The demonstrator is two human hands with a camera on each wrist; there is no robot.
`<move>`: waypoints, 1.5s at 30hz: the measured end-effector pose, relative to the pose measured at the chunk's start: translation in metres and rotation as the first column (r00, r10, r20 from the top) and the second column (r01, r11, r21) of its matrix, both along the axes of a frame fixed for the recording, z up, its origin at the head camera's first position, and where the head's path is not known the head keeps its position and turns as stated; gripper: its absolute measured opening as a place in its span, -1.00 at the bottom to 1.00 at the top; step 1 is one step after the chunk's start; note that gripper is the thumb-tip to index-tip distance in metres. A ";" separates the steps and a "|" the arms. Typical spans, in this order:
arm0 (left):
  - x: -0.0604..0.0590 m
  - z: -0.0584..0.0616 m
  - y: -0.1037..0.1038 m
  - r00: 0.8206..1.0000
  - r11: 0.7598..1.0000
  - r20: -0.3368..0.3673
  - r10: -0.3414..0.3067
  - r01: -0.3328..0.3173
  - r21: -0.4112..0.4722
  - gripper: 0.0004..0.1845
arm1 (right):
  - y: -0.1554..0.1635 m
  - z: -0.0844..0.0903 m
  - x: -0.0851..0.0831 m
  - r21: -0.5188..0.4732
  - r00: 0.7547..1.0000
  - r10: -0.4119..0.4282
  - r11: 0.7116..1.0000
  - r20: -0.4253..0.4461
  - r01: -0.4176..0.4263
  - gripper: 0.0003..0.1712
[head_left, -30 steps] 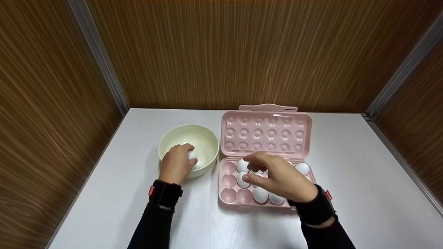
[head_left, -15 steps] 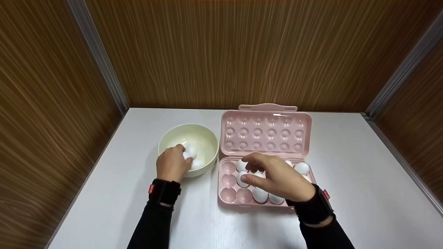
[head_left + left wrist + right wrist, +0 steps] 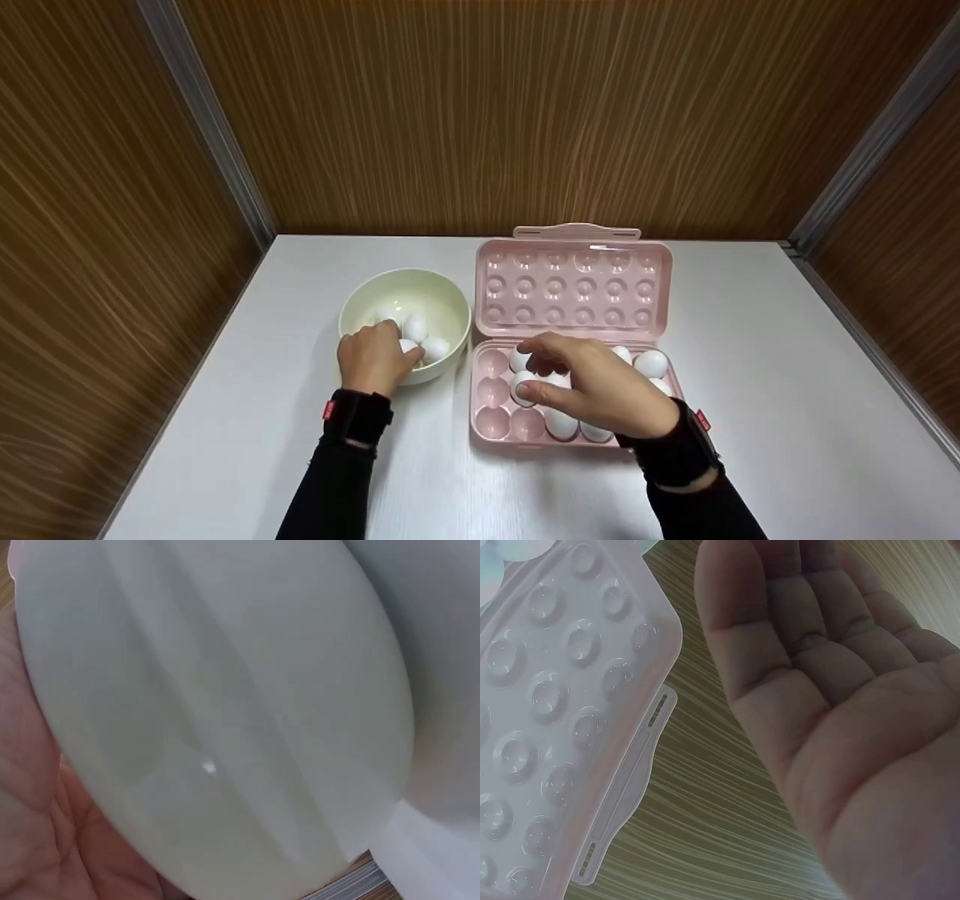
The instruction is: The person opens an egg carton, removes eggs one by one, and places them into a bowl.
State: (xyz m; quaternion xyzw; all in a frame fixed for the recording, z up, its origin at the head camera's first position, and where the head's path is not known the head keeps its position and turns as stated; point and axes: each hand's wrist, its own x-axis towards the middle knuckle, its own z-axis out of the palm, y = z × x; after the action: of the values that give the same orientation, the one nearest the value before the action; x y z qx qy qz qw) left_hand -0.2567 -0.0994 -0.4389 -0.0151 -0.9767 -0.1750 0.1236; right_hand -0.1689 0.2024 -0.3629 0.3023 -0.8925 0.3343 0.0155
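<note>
Eggs (image 3: 417,339) partly moved to bowl (image 3: 360,300); several remain in carton (image 3: 491,420). Left hand (image 3: 371,360) fingers grip one egg; right hand (image 3: 600,390) pinches another.

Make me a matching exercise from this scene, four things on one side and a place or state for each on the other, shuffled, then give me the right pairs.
Things:
1. bowl
2. carton lid
3. left hand
4. right hand

Places or states:
A. over the pink tray, fingertips at an egg
B. open, lying back toward the wall
C. cream, left of the carton, eggs inside
D. at the bowl's near rim

Pairs: 1-C, 2-B, 3-D, 4-A
</note>
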 end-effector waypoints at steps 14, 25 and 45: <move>-0.004 0.003 -0.002 0.990 1.000 0.143 -0.017 0.013 0.024 -0.50 | -0.002 0.000 -0.001 0.020 1.000 0.009 1.000 -0.014 -0.008 -0.43; -0.005 0.003 -0.004 0.992 1.000 0.127 -0.014 0.011 0.024 -0.56 | -0.004 -0.002 -0.003 0.023 1.000 0.021 1.000 -0.006 -0.021 -0.45; 0.083 0.084 0.044 0.849 0.917 -0.382 -0.366 0.398 0.005 -0.50 | -0.003 -0.009 -0.009 0.031 1.000 -0.002 1.000 -0.012 0.002 -0.50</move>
State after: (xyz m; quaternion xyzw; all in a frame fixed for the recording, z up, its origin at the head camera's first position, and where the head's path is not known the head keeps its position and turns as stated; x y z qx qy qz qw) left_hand -0.1732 -0.0549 -0.3547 -0.2367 -0.9043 -0.2306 0.2701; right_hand -0.1779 0.1993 -0.3716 0.3035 -0.8978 0.3188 0.0164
